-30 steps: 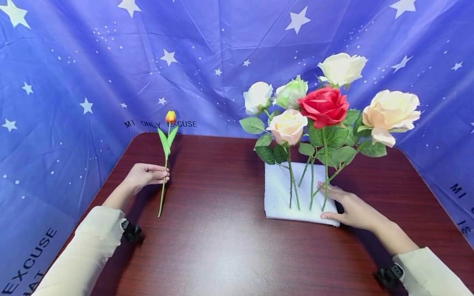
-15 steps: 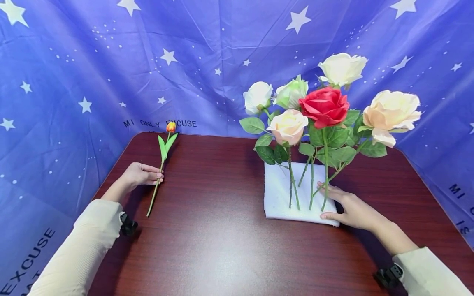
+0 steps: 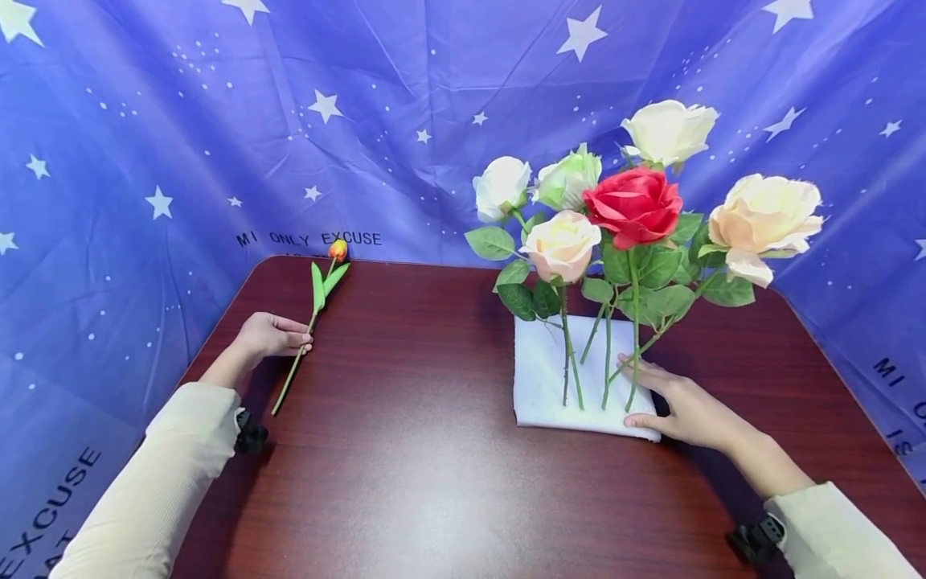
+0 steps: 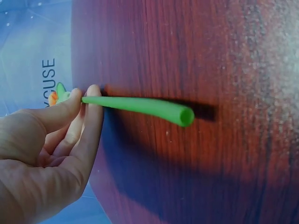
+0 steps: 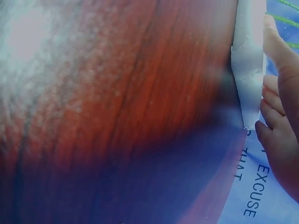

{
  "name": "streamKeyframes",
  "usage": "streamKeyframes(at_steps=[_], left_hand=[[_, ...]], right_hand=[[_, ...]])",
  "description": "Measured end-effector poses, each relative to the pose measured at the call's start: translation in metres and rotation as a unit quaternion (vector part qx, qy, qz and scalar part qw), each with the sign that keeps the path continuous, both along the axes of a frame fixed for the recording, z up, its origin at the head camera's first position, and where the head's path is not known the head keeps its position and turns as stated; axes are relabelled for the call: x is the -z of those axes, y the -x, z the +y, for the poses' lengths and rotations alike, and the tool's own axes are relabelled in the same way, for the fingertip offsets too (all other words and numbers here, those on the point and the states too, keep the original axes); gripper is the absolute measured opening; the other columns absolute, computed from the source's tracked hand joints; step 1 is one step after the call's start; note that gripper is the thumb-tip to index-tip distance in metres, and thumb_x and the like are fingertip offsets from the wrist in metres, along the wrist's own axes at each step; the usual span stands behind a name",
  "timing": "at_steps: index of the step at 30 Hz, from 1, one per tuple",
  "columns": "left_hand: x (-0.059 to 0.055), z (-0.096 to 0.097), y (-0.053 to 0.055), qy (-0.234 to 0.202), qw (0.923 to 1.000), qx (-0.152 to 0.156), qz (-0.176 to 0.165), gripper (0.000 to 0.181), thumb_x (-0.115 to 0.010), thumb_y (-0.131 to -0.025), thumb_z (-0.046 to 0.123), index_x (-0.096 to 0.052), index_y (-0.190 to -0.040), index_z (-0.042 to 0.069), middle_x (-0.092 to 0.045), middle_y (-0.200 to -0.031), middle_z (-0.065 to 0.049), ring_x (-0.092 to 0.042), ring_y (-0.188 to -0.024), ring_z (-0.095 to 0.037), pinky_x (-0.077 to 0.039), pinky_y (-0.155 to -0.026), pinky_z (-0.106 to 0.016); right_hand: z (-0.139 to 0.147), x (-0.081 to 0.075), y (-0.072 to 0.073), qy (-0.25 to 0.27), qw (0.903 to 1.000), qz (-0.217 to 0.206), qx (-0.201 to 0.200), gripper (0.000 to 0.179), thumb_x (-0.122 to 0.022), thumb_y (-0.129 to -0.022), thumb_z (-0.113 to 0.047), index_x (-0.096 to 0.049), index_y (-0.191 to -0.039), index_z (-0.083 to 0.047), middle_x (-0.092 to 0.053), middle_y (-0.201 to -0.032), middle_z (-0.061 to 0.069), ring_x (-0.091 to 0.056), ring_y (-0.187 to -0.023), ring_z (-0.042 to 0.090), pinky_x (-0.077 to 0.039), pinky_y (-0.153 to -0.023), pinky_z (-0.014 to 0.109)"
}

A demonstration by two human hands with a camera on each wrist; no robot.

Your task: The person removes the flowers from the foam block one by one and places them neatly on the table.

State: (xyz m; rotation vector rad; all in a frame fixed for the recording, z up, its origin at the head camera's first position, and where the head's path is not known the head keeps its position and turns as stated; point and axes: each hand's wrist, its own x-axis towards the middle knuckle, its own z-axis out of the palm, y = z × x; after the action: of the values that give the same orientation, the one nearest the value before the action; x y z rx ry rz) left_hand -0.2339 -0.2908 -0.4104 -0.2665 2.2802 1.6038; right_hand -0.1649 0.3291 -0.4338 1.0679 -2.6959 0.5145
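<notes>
On the left of the head view, my left hand (image 3: 271, 334) pinches the green stem of an orange-yellow tulip (image 3: 316, 301) between thumb and fingertips. The flower leans away to the back, low over the table. In the left wrist view the hollow cut end of the tulip stem (image 4: 187, 116) points toward the camera. My right hand (image 3: 690, 406) rests at the right edge of a white foam block (image 3: 538, 378), thumb and a finger spread on its top. Several roses stand in the foam, among them a red rose (image 3: 633, 207) and a peach rose (image 3: 765, 221).
The dark red wooden table (image 3: 405, 386) spreads between the two hands. Behind it hangs a blue cloth (image 3: 405, 72) with white stars and printed letters. Rose leaves (image 3: 661, 301) overhang the foam block and the table behind it.
My left hand has moved left and slightly back, lowering the tulip. Its stem end has swung to the left, so the flower tilts more. The right hand and the foam block stay in place.
</notes>
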Motion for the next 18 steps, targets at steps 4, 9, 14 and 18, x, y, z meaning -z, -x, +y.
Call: streamKeyframes(at_steps=[4, 9, 14, 18], left_hand=[[-0.001, -0.0032, -0.0021, 0.003, 1.0, -0.002, -0.003, 0.046, -0.058, -0.091, -0.005, -0.041, -0.128, -0.027, -0.069, -0.066, 0.01, -0.068, -0.063, 0.0, -0.062, -0.066, -0.018], [-0.0011, -0.0074, -0.0052, 0.013, 0.9999, -0.001, -0.009, 0.047, -0.059, -0.091, -0.003, -0.042, -0.129, -0.025, -0.07, -0.074, 0.008, -0.067, -0.066, 0.002, -0.062, -0.07, -0.018], [-0.0014, -0.0091, -0.0057, 0.019, 0.9998, 0.007, -0.005, 0.046, -0.058, -0.091, -0.003, -0.043, -0.128, -0.025, -0.071, -0.077, 0.007, -0.067, -0.067, 0.003, -0.062, -0.072, -0.019], [-0.0025, -0.0104, -0.005, 0.023, 0.9997, 0.013, -0.001, 0.046, -0.059, -0.091, -0.003, -0.043, -0.127, -0.026, -0.071, -0.072, 0.01, -0.067, -0.066, 0.003, -0.062, -0.07, -0.017]], right_hand=[[-0.0004, -0.0005, 0.0007, 0.0, 1.0, 0.0, -0.003, 0.073, -0.084, -0.069, -0.03, -0.057, -0.128, 0.006, -0.056, -0.133, 0.027, -0.007, -0.135, -0.02, -0.01, -0.109, -0.008], [-0.0004, -0.0007, 0.0006, 0.0, 1.0, 0.0, -0.005, 0.074, -0.084, -0.069, -0.03, -0.057, -0.128, 0.006, -0.056, -0.133, 0.027, -0.006, -0.136, -0.02, -0.01, -0.108, -0.009], [0.0003, -0.0002, 0.0001, 0.003, 1.0, 0.001, -0.006, 0.074, -0.084, -0.069, -0.029, -0.057, -0.128, 0.005, -0.056, -0.133, 0.026, -0.007, -0.136, -0.02, -0.01, -0.109, -0.008], [0.0004, 0.0009, 0.0004, 0.006, 0.9999, 0.003, -0.008, 0.073, -0.085, -0.069, -0.028, -0.057, -0.128, 0.006, -0.056, -0.133, 0.027, -0.007, -0.136, -0.019, -0.01, -0.109, -0.007]])
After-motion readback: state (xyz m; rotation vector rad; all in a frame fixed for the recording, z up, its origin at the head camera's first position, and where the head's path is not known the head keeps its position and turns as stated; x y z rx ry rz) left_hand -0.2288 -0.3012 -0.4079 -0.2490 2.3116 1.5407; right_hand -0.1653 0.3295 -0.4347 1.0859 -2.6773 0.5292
